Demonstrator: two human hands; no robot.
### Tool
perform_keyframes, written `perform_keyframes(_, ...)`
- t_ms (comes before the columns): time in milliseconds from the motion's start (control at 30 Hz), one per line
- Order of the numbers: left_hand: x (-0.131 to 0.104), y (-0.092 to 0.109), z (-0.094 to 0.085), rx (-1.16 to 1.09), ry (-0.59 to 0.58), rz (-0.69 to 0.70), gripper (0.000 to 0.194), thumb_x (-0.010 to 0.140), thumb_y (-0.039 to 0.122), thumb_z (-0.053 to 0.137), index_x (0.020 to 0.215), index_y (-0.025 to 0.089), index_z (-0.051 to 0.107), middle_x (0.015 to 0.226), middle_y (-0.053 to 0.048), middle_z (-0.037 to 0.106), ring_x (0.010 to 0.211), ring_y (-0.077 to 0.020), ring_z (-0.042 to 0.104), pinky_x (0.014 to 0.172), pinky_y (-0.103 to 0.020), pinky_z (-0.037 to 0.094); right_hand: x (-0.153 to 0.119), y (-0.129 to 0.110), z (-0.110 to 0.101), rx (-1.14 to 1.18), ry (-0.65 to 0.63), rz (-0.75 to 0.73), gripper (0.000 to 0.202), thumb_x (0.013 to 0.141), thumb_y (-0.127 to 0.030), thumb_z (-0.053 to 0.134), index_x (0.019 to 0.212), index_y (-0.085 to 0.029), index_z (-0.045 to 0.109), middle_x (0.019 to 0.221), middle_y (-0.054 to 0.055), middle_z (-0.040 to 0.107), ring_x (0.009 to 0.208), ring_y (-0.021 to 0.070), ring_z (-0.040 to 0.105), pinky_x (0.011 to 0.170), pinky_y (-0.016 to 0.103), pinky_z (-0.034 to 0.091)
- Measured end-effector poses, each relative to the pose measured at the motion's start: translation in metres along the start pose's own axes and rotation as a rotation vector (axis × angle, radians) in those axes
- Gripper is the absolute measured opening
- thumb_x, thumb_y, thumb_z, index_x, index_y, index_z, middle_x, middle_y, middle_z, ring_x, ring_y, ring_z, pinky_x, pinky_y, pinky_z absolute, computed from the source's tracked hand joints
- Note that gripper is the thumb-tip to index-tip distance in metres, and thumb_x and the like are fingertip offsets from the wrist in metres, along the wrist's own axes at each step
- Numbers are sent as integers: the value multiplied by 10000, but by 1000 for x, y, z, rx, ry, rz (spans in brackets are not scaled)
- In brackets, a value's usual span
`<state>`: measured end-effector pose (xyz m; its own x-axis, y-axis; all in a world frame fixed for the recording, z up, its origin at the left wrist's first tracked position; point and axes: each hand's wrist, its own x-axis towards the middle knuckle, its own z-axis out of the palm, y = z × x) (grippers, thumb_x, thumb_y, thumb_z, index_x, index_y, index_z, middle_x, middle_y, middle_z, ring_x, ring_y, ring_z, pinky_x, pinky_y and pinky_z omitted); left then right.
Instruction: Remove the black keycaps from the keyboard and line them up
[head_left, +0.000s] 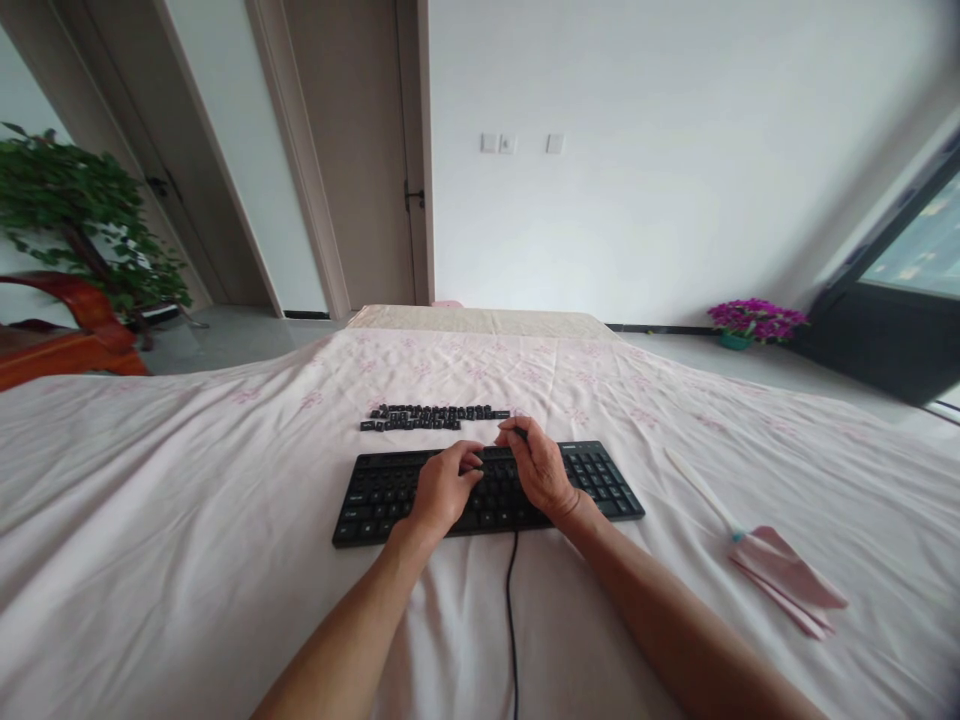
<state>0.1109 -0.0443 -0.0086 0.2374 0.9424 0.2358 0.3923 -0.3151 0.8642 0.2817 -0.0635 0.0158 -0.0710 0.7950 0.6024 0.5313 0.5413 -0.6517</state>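
Observation:
A black keyboard (360, 510) lies on the pink floral cloth, with several of its keys in place. My left hand (446, 488) is over its middle, fingers curled and thumb and fingertips close together; what they hold, if anything, is too small to make out. Just above the upper edge of the keyboard, the fingers of my right hand (541, 470) pinch a small black piece (519, 432), possibly a keycap. Behind the keyboard, loose black keycaps (420, 413) lie in uneven rows on the cloth.
The keyboard's black cable (511, 600) runs toward me across the wrinkled cloth (247, 520). To the right lies a pale-handled brush or duster (697, 485) beside a folded pink cloth (784, 575). A wooden chair (82, 330), potted plants and doors stand beyond.

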Motion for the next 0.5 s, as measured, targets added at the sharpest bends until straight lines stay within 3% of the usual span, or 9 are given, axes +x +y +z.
perform_keyframes(167,5,-3,-8,-394,68,-69,340,745,233,662,1078,189,617,862,-33,688,751,-147,658,744,-269,500,6,1,3,-94,-104,8,159,901,-218,486,977,-215,625,923,34,651,872,173,606,812,294,451)
perform_keyframes(267,6,-1,-11,-571,43,-133,375,723,295,694,1061,160,602,842,-35,683,678,-131,655,675,-246,499,8,3,11,-92,-163,46,142,852,-232,567,946,-221,673,906,33,668,867,182,612,803,292,456)
perform_keyframes(367,6,1,-11,-613,10,-165,357,706,281,711,1017,141,606,815,-39,684,687,-128,656,652,-222,490,8,8,19,-56,-215,101,124,816,-245,609,898,-226,700,862,23,684,837,181,619,791,286,458)
perform_keyframes(500,6,1,-10,-556,40,-200,321,728,264,682,1023,153,621,829,-47,685,728,-148,676,620,-211,485,10,15,19,-16,-140,239,189,835,-293,564,942,-203,693,861,26,688,718,158,611,704,270,461)
